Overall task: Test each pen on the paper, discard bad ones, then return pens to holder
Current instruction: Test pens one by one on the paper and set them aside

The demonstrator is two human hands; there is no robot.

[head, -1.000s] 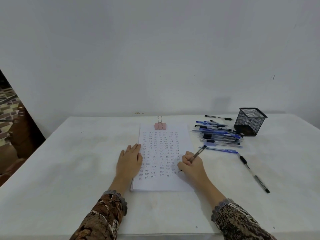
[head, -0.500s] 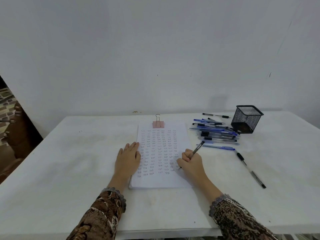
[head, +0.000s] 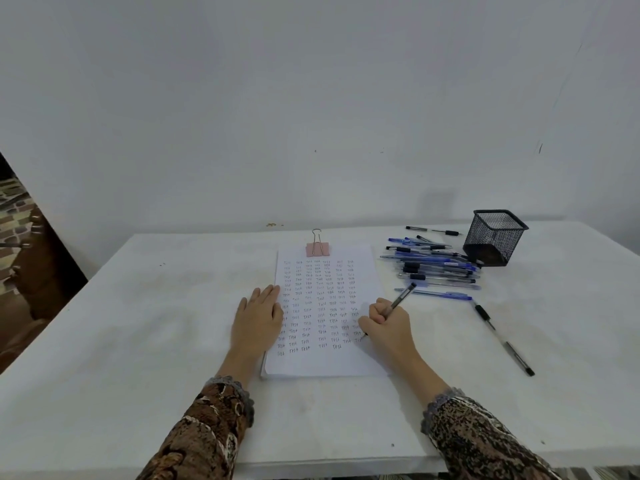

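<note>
A sheet of paper [head: 325, 362] covered in rows of small handwritten words lies in the middle of the white table, held at the top by a pink binder clip [head: 317, 248]. My left hand [head: 258, 320] lies flat on the paper's left edge. My right hand [head: 388, 323] grips a black pen [head: 401, 298], its tip touching the paper's right side near the lower rows. A pile of several blue and black pens [head: 433, 268] lies right of the paper. An empty black mesh holder [head: 493, 237] stands behind the pile.
One black pen [head: 502, 337] lies apart on the table [head: 138, 323] at the right, pointing toward the front edge. Another thin black pen [head: 433, 231] lies near the back wall. A dark doorway with patterned floor shows at far left [head: 20, 258].
The right hand has kept the pen tip on the paper's lower right, shifting only slightly as it writes. The left hand has stayed flat on the paper's left edge.
</note>
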